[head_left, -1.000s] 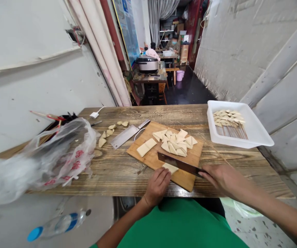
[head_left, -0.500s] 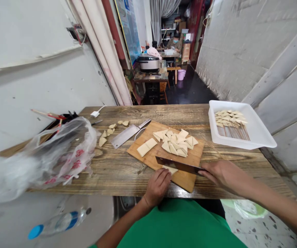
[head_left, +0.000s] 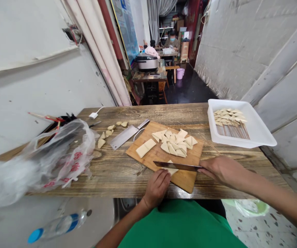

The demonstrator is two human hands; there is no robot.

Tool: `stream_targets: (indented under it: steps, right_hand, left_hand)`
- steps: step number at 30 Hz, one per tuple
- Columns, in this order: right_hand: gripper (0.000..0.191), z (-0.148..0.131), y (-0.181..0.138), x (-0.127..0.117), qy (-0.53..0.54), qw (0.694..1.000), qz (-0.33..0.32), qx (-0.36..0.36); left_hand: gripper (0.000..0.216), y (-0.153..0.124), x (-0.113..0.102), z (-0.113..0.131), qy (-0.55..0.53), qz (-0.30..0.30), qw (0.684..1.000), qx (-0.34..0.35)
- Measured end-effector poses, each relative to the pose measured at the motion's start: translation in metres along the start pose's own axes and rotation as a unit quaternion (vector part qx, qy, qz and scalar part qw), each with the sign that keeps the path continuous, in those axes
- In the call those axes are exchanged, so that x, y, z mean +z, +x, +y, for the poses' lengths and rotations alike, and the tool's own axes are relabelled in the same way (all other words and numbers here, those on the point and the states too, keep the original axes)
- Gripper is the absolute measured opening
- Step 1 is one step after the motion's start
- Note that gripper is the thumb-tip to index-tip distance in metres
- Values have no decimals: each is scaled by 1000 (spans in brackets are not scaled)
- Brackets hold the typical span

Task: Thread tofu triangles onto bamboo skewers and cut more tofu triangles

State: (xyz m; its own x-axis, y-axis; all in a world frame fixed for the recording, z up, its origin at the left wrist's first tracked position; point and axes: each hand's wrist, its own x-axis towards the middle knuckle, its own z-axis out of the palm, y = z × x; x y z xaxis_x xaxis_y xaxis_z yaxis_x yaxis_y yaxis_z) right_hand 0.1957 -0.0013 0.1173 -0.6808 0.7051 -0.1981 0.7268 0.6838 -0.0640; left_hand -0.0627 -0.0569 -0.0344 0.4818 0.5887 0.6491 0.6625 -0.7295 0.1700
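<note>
My right hand is closed round the handle of a kitchen knife, its blade pointing left and seen almost edge-on. Beneath the blade, at the near side of the wooden cutting board, lies a pale tofu piece. The closed fingers of my left hand press on that piece's left end, close to the blade; they cover part of it. Farther up the board is a pile of pale triangular pieces. To its left sit pale rectangular blocks, side by side.
A cleaver lies left of the board, near several pale scraps. A white tray of skewered triangles stands at the right. Thin skewers lie beside the board. A plastic bag covers the table's left end.
The knife's tip end has come down and the blade lies more level across the piece, whose far corner now shows beyond it. My left hand stays on the piece.
</note>
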Motion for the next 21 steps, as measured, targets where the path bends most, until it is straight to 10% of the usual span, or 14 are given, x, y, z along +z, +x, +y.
stream_targets:
  steps: [21]
  right_hand:
    - [22,-6,8,22,-52,998,-20,1]
  left_hand:
    - [26,6,0,5,4,22,1000,-10]
